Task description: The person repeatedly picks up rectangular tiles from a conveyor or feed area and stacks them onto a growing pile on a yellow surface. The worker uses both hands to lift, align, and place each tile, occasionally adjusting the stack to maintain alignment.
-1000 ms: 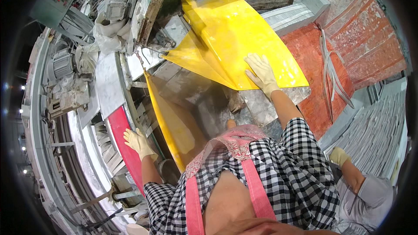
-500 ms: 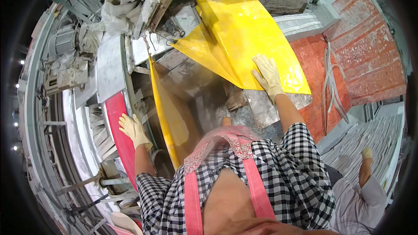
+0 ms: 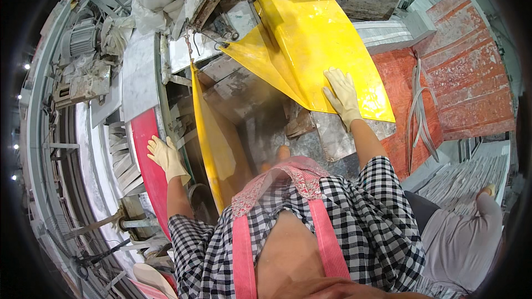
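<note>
My left hand (image 3: 167,159), in a cream rubber glove, rests on the edge of a red panel (image 3: 148,152) with its fingers spread. On the other side my right hand (image 3: 343,95), gloved alike, lies flat near the front edge of a glossy yellow sheet (image 3: 332,39). That sheet covers a raised surface, and one corner of it is drawn toward a hook at the left. Between my hands hangs a second yellow sheet (image 3: 208,144), upright beside a dusty grey gap. Neither hand holds anything.
Stacked pale slabs (image 3: 382,32) lie behind an orange-red sheet (image 3: 399,88) with loose grey straps (image 3: 419,113). At lower right a co-worker in grey (image 3: 463,238) stands by a pile of thin strips (image 3: 471,171). Machinery with a motor (image 3: 83,39) lines the left.
My left hand has shifted slightly left and up along the red panel. My right hand stays on the yellow sheet. The co-worker's arm at lower right has moved.
</note>
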`<action>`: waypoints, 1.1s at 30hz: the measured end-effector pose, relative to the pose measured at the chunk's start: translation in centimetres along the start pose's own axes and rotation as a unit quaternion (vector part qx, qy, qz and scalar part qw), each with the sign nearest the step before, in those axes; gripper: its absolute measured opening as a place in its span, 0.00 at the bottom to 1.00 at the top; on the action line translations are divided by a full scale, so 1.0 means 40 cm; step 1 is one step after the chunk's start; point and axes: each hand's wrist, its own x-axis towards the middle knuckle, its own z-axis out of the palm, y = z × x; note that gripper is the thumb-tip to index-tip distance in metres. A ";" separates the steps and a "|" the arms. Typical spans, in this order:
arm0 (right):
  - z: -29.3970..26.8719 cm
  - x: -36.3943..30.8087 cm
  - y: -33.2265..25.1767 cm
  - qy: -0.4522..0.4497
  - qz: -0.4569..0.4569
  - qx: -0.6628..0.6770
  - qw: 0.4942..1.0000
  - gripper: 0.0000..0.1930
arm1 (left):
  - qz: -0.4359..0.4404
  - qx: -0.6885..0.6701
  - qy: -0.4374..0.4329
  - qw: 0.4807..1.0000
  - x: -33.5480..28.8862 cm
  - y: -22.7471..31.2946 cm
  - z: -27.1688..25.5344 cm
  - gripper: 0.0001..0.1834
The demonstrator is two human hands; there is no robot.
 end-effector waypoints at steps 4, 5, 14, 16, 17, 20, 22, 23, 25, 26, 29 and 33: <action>0.003 0.005 0.010 0.008 -0.013 0.004 1.000 0.26 | -0.004 -0.004 -0.001 1.000 0.001 0.001 0.002 0.37; 0.006 0.004 0.014 0.012 -0.014 0.008 1.000 0.26 | 0.000 -0.008 0.008 1.000 -0.004 0.001 0.003 0.37; 0.022 -0.052 0.005 0.021 0.019 0.014 0.999 0.26 | 0.066 0.070 0.080 0.992 -0.022 -0.040 -0.034 0.35; 0.022 -0.051 -0.010 0.043 0.006 -0.005 0.999 0.26 | 0.056 0.068 0.062 0.994 -0.018 -0.064 -0.025 0.36; 0.019 -0.064 -0.027 0.026 0.018 -0.008 0.999 0.25 | 0.046 0.012 0.100 0.994 -0.034 -0.084 -0.008 0.37; 0.021 -0.065 -0.027 0.055 0.017 0.004 0.998 0.24 | 0.048 -0.021 0.116 0.992 -0.047 -0.097 0.030 0.37; 0.021 -0.067 -0.024 0.034 0.016 0.015 0.999 0.24 | 0.052 -0.025 0.111 0.992 -0.057 -0.086 0.046 0.37; 0.022 -0.066 -0.026 0.035 0.013 0.007 0.999 0.24 | 0.054 -0.028 0.109 0.992 -0.060 -0.078 0.049 0.37; 0.018 -0.067 -0.029 0.044 0.019 -0.001 0.999 0.25 | 0.053 -0.035 0.110 0.992 -0.065 -0.060 0.048 0.37; 0.014 -0.067 -0.030 0.046 0.016 -0.003 0.999 0.25 | 0.051 -0.039 0.110 0.992 -0.067 -0.053 0.043 0.37; 0.007 -0.065 -0.034 0.037 0.020 0.014 0.999 0.25 | 0.052 -0.048 0.105 0.992 -0.074 -0.038 0.032 0.37; 0.010 -0.066 -0.025 0.064 0.006 0.031 0.997 0.25 | 0.053 -0.052 0.105 0.992 -0.072 -0.051 0.011 0.37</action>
